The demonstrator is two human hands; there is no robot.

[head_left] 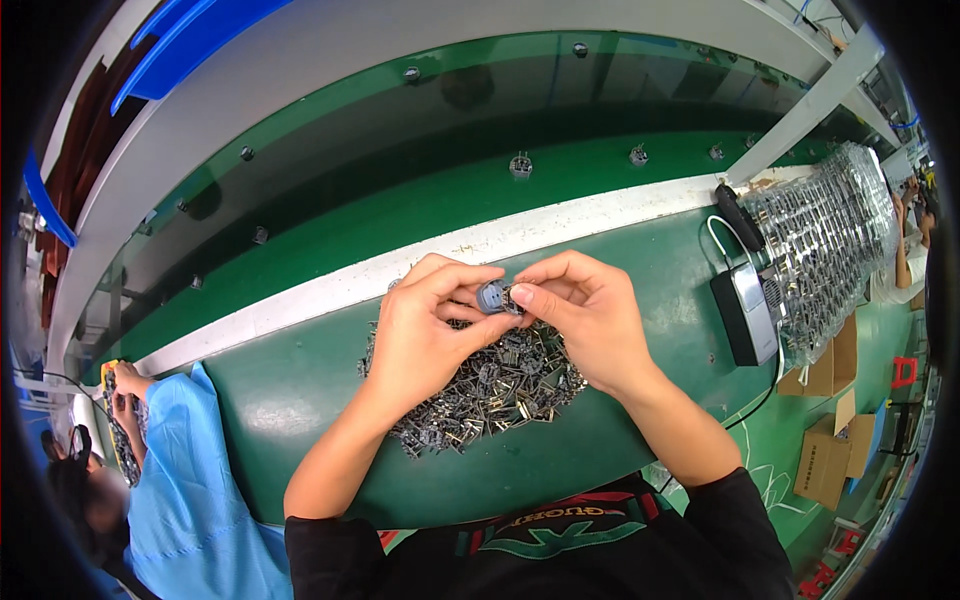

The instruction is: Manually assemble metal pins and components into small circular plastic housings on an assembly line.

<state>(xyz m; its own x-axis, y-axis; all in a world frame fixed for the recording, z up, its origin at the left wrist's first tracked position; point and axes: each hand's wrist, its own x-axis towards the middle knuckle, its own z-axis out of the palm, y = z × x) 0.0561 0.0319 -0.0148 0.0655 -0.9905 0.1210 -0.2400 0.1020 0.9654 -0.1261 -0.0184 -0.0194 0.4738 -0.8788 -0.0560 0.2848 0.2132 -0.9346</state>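
Observation:
Between my two hands, above the table, is a small grey round plastic plug piece (490, 295). My left hand (425, 320) pinches it by its left side with thumb and fingers. My right hand (590, 315) is closed at the piece's right end, where a darker part with metal bits (512, 300) shows; the fingers partly hide it. Below my hands lies a heap of loose dark plug parts with metal pins (490, 390), spread on the green tabletop (280, 410).
Beyond a white rail (490, 238) runs a green conveyor belt (400, 195) with several small plug pieces. On the right stand a black-and-silver box with a cable (742, 310), a clear-wrapped stack of parts (825, 250) and cardboard boxes (835, 450). A co-worker in blue (200, 480) sits left.

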